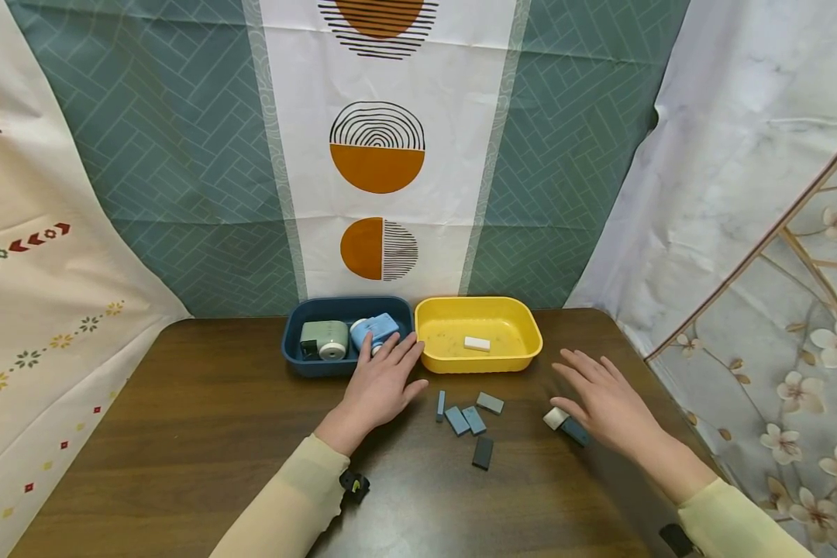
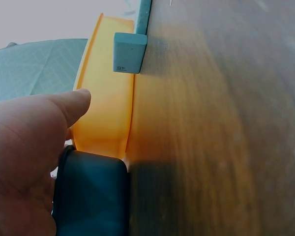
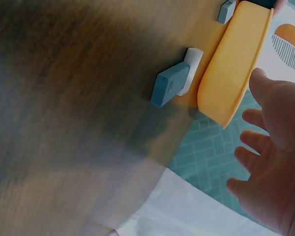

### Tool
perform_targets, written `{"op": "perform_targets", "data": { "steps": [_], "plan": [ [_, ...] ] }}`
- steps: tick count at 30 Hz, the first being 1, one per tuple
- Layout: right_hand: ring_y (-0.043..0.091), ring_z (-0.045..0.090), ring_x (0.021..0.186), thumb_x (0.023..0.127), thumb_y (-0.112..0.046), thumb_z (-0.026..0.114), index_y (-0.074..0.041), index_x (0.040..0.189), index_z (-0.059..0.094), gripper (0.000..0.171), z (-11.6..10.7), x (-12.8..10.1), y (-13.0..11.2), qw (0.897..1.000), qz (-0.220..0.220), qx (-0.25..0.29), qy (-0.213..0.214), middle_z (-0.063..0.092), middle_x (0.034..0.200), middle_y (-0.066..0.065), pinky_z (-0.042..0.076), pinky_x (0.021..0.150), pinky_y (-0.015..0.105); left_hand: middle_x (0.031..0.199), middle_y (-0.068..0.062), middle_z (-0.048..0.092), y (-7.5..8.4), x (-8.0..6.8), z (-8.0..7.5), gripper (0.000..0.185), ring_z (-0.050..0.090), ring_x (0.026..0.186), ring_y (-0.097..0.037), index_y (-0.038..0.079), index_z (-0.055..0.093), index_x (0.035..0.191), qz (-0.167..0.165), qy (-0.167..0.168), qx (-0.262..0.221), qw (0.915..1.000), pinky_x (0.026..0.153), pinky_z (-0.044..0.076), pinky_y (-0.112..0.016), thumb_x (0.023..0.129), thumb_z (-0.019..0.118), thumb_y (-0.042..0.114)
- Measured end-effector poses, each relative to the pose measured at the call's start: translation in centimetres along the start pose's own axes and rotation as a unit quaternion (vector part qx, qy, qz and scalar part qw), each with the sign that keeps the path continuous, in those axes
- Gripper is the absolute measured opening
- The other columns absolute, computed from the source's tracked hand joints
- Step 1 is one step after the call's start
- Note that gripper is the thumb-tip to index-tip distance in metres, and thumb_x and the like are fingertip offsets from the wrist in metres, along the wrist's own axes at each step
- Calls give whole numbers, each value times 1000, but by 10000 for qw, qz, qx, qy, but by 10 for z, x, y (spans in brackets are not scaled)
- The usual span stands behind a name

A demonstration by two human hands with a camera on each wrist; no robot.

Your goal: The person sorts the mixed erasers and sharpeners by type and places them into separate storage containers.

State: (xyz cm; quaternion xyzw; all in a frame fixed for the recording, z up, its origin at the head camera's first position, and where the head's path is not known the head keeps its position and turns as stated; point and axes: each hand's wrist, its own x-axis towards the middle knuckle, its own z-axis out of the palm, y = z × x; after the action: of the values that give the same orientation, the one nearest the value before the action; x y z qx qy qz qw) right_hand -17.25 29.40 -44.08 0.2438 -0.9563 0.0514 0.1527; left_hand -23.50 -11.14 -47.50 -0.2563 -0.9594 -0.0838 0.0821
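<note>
My left hand [image 1: 380,387] reaches over the front right corner of a navy bin [image 1: 291,329], fingers straight and spread. In that bin lie a green instant camera [image 1: 325,335] and a blue camera-like item [image 1: 378,328], partly behind the fingertips. A yellow bin [image 1: 478,364] stands against the navy one and holds a white block [image 1: 477,343]. On the right, my right hand [image 1: 610,407] hovers with loosely extended fingers above a white block [image 1: 555,418] and a dark blue block [image 1: 575,432]. Neither hand grips anything; whether the left fingers touch the navy bin, I cannot tell.
Several small rectangular blocks lie on the brown table [image 1: 202,434] between the hands, including a dark one [image 1: 483,453], a grey one [image 1: 490,402] and blue ones such as the narrow block [image 1: 441,406]. A patterned curtain [image 1: 181,155] hangs behind the table.
</note>
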Motion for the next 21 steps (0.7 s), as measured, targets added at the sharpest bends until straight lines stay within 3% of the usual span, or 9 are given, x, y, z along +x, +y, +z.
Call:
{"op": "perform_targets", "data": {
  "steps": [7, 21],
  "plan": [
    [51, 51, 147, 101, -37, 81, 0, 149, 66, 62, 3, -7, -2, 9998, 189, 25, -94, 55, 160, 26, 32, 122, 72, 180, 0, 31, 0, -1, -1, 74, 29, 166, -31, 20, 40, 173, 26, 28, 9, 10000, 132, 1, -68, 112, 59, 56],
    [50, 57, 141, 96, -35, 87, 0, 142, 70, 60, 6, -26, 0, 9999, 44, -156, 28, 61, 154, 25, 39, 115, 73, 180, -1, 32, 0, 0, 0, 74, 29, 166, -32, 19, 40, 173, 26, 41, -73, 10000, 132, 1, -68, 111, 63, 52]
  ]
}}
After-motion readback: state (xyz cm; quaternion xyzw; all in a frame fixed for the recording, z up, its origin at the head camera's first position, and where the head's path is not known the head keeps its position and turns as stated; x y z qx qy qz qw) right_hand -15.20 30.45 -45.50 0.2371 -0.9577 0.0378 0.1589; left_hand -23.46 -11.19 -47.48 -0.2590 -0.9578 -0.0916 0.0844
